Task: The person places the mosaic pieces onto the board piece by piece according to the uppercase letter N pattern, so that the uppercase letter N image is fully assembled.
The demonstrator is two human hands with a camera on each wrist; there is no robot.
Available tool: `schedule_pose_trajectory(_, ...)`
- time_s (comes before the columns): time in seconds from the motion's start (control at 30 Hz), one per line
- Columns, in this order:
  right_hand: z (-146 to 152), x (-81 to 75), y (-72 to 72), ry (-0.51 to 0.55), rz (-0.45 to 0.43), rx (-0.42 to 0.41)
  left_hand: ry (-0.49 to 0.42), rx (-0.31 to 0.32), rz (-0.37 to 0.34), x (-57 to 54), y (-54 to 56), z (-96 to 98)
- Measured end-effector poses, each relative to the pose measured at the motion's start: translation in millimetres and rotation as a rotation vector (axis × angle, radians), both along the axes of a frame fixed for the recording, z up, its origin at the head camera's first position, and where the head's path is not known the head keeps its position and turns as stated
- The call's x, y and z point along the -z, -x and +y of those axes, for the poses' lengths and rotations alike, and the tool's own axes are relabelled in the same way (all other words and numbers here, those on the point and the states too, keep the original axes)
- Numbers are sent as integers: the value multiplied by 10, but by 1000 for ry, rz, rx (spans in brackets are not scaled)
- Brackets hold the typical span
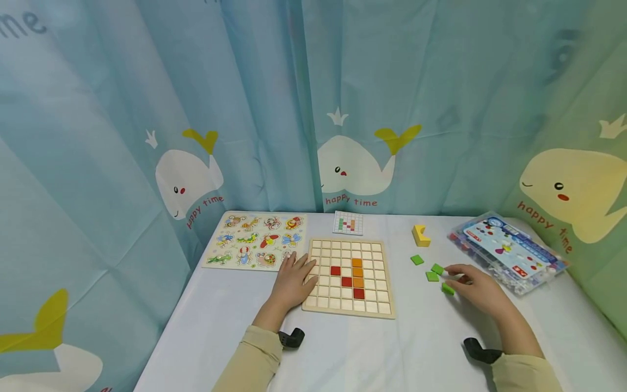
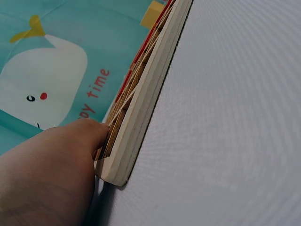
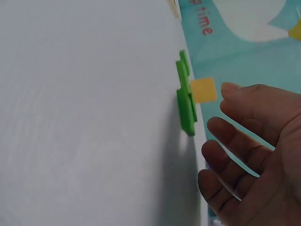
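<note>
Perhaps right hand (image 1: 475, 286) touches tile (image 1: 448, 289); curtain (image 1: 289, 120): "happy time".

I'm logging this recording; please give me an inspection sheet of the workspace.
Surface: white table.
Job's things: wooden grid board holding three red tiles and three orange tiles; four loose green tiles to its right; pattern card behind it.
Clutter: bug puzzle, yellow block, plastic case.
Hands: left hand rests on the board's left edge; right hand is by the green tiles, holding nothing.
Cables: nothing seen.
Surroundings: whale-print curtain.
</note>
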State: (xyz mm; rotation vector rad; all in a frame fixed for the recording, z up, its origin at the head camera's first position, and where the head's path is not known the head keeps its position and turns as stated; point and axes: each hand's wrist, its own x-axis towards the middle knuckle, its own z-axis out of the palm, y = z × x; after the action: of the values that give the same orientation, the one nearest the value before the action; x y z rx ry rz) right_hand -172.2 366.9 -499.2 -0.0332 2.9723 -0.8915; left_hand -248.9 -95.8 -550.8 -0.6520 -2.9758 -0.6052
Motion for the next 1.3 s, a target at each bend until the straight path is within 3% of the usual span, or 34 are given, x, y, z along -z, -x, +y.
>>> schedule_pose_trajectory(0.3, 55, 88, -18, 35, -47, 18, -8, 10, 12, -13, -3, -1)
schedule_pose_trajectory(0.73, 51, 188, -21, -11, 32, -20, -8, 8, 10, 7, 9, -5)
schedule_pose_trajectory(1.3, 99, 249, -24, 16, 46, -41, -10, 5, 9, -5, -4, -1)
